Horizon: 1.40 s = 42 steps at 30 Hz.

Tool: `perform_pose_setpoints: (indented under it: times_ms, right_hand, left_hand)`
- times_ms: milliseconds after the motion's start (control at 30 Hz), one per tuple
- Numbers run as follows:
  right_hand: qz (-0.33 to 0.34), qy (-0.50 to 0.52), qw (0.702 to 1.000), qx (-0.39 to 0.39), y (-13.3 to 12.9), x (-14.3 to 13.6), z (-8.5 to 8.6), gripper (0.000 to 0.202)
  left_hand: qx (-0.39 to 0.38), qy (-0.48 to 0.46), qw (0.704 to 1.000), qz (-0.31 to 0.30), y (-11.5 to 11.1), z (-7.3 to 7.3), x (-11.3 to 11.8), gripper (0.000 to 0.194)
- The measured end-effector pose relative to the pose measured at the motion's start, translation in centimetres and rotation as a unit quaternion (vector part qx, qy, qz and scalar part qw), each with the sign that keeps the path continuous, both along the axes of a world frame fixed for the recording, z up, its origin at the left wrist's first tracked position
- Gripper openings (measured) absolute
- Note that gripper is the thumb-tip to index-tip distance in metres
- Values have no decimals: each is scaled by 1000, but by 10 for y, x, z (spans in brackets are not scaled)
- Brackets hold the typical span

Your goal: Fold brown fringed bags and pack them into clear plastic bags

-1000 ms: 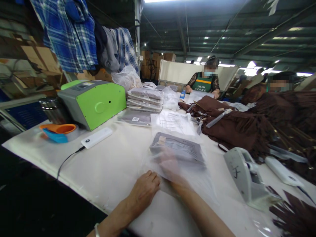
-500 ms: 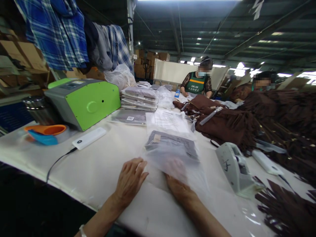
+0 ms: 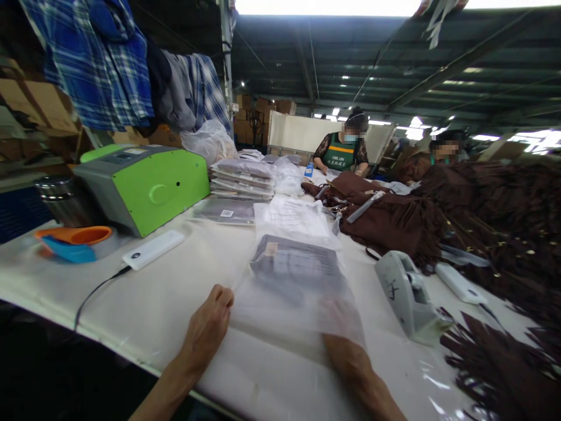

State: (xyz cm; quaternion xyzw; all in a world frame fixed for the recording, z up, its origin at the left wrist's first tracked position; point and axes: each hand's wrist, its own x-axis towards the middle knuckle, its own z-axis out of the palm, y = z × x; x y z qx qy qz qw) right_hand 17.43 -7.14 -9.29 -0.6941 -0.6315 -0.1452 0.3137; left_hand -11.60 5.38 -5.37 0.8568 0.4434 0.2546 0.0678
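A translucent plastic bag (image 3: 280, 304) lies on the table in front of me, with a flat dark grey item (image 3: 302, 266) inside it that has a beige label near its upper left corner. At the left corner of the bag's near, open end, my left hand (image 3: 209, 320) is closed with its fingers curled on the plastic edge. My right hand (image 3: 338, 316) reaches into the bag's mouth up to the wrist. Seen through the plastic, it is blurred, so its fingers do not show clearly. White printed plastic bags (image 3: 293, 211) lie just beyond the grey item.
To the left stand a green and grey machine (image 3: 162, 187), a steel flask (image 3: 65, 202), tape rolls (image 3: 79, 240) and a white device (image 3: 153, 250). Packed bags (image 3: 241, 178) are stacked behind. On the right are a tape dispenser (image 3: 407, 298) and brown fringed bags (image 3: 394, 222). Two people work across the table.
My left hand has moved left and its spread fingers have curled closed on the bag's edge. My right hand has shifted right inside the bag, and the bag's mouth is spread wider.
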Motion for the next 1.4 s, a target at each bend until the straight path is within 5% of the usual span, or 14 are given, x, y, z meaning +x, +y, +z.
perform_pose_setpoints:
  times_ms: [167, 367, 500, 600, 800, 933, 1133, 1233, 1400]
  right_hand:
    - [-29, -89, 994, 47, -29, 8, -35, 36]
    - [29, -85, 995, -40, -53, -17, -62, 41]
    - [70, -39, 990, -113, -76, -39, -51, 45]
    - [88, 17, 983, -163, -83, -56, -28, 46]
    - [182, 83, 938, -282, -54, -97, 6, 42]
    - [151, 53, 957, -242, -32, -105, 3, 28]
    - [100, 18, 982, -159, -12, -97, -3, 38]
    - [108, 17, 983, -149, -11, -98, -8, 41]
    - [103, 32, 983, -151, -4, -99, -23, 66]
  left_hand:
    - [21, -21, 999, -32, -13, -7, -21, 19]
    - [70, 8, 996, -53, -25, -12, -49, 19]
    - [56, 0, 997, -48, -26, -11, -61, 13]
    - [115, -1, 992, -51, -24, -13, -56, 24]
    - [162, 36, 980, -112, -24, -6, -26, 23]
    - [142, 23, 982, -121, -20, -6, -25, 24]
    - [119, 38, 983, -136, -15, -14, -38, 25]
    - [81, 45, 986, -141, -20, -2, -39, 7]
    - [43, 2, 988, -146, -24, 21, -17, 19]
